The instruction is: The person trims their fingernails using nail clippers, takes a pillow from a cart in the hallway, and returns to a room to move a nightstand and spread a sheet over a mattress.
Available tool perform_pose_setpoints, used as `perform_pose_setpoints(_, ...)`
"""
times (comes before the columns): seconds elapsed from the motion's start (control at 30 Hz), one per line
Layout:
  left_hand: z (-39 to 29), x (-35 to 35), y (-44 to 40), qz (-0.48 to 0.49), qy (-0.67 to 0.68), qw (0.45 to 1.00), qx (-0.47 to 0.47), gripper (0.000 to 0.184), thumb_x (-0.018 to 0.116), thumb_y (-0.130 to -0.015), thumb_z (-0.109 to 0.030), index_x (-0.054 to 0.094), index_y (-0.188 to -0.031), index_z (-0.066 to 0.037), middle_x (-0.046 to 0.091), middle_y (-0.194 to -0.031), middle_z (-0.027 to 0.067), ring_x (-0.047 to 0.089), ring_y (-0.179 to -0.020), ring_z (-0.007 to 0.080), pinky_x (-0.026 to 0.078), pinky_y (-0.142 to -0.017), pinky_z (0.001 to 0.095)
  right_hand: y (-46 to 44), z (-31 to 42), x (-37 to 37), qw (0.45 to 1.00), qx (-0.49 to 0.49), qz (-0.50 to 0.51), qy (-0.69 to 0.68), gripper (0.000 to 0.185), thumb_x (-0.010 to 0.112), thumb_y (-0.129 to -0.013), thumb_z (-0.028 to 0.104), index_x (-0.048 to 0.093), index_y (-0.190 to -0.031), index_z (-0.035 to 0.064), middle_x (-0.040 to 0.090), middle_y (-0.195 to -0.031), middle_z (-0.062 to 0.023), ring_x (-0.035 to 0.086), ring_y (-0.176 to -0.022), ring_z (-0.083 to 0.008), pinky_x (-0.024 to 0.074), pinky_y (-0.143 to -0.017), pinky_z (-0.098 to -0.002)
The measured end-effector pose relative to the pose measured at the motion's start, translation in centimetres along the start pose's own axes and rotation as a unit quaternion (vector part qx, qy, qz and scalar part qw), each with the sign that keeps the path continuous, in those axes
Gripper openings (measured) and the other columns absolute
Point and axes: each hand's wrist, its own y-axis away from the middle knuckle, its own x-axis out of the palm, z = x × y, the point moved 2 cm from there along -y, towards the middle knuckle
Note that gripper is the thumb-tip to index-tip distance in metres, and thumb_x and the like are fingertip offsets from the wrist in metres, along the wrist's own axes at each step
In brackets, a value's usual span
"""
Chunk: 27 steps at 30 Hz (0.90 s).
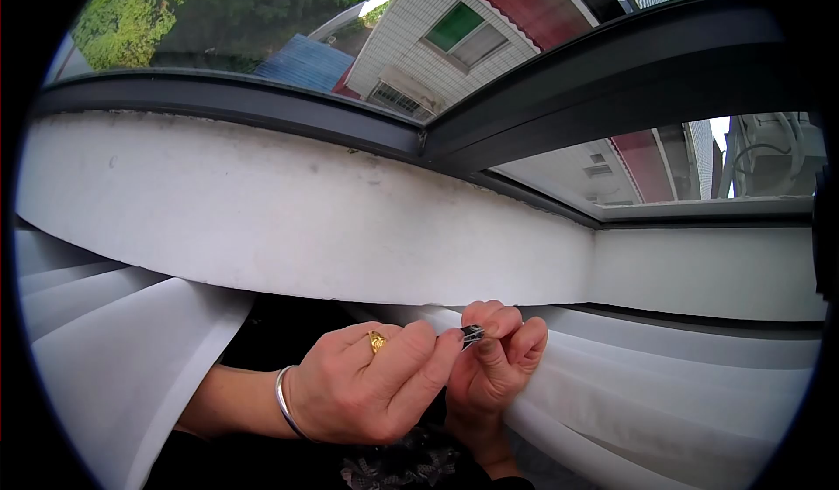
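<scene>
A small black and silver nail clipper (472,334) is pinched in the fingertips of my left hand (371,381), low in the middle of the view. A gold ring and a silver bangle (282,400) are on that finger and wrist. My right hand (491,372) is turned toward me with its fingers curled in and the thumb bent across. Its fingertips meet the outer end of the clipper. The fingers hide most of the clipper's body.
A white curved ledge (306,210) runs beyond my hands under a dark window frame (262,106). White curtains (149,350) hang on both sides, close to my arms. Outside the glass are trees, a blue roof (310,66) and a tiled building (419,36).
</scene>
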Motion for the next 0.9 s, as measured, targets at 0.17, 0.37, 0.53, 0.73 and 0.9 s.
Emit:
perform_pose_setpoints(0.17, 0.08, -0.2, -0.1, 0.017, 0.004, 1.0, 0.004, 0.026, 0.06, -0.063, -0.003, 0.058, -0.088, 0.004, 0.053, -0.07, 0.0074, 0.049, -0.048, 0.0128, 0.041, -0.042, 0.0216, 0.02, 0.06, -0.02, 1.0, 0.002, -0.005, 0.009, 0.039, 0.062, -0.068, -0.009, 0.029, -0.066, 0.0119, 0.053, -0.067, -0.0062, 0.042, -0.061, -0.0177, 0.0364, -0.06, -0.0336)
perform_pose_setpoints(0.37, -0.01, 0.05, -0.32, 0.014, 0.013, 1.0, 0.006, 0.026, 0.06, -0.062, -0.003, 0.058, -0.087, 0.004, 0.053, -0.07, 0.0069, 0.049, -0.048, 0.012, 0.04, -0.042, 0.021, 0.02, 0.15, -0.13, 1.0, 0.003, -0.007, 0.008, 0.039, 0.062, -0.068, -0.009, 0.029, -0.066, 0.0117, 0.052, -0.067, -0.0058, 0.042, -0.061, -0.0176, 0.0361, -0.06, -0.0335)
perform_pose_setpoints(0.53, -0.06, 0.15, -0.35, 0.012, 0.014, 1.0, 0.015, 0.025, 0.059, -0.063, -0.002, 0.058, -0.086, 0.005, 0.053, -0.07, 0.0068, 0.048, -0.047, 0.0117, 0.04, -0.042, 0.0204, 0.04, 0.18, -0.18, 1.0, 0.0, -0.016, 0.013, 0.039, 0.063, -0.068, -0.008, 0.029, -0.066, 0.0118, 0.052, -0.066, -0.0053, 0.042, -0.061, -0.0176, 0.0362, -0.06, -0.0337)
perform_pose_setpoints(0.73, -0.04, 0.21, -0.39, 0.018, 0.013, 1.0, 0.018, 0.024, 0.059, -0.063, -0.001, 0.058, -0.086, 0.005, 0.052, -0.069, 0.0066, 0.048, -0.047, 0.0116, 0.042, -0.043, 0.0208, 0.08, 0.15, -0.18, 1.0, 0.004, -0.027, 0.013, 0.04, 0.063, -0.067, -0.009, 0.029, -0.066, 0.012, 0.051, -0.065, -0.0048, 0.042, -0.061, -0.0175, 0.0363, -0.06, -0.0332)
perform_pose_setpoints(0.9, 0.14, 0.25, -0.49, 0.042, 0.031, 0.999, 0.014, 0.024, 0.058, -0.063, 0.0, 0.057, -0.086, 0.006, 0.052, -0.069, 0.007, 0.048, -0.047, 0.0123, 0.043, -0.043, 0.0211, -0.07, 0.01, -0.25, 1.0, 0.004, -0.027, 0.007, 0.041, 0.063, -0.067, -0.01, 0.029, -0.065, 0.012, 0.05, -0.064, -0.0045, 0.042, -0.061, -0.0174, 0.0363, -0.06, -0.0328)
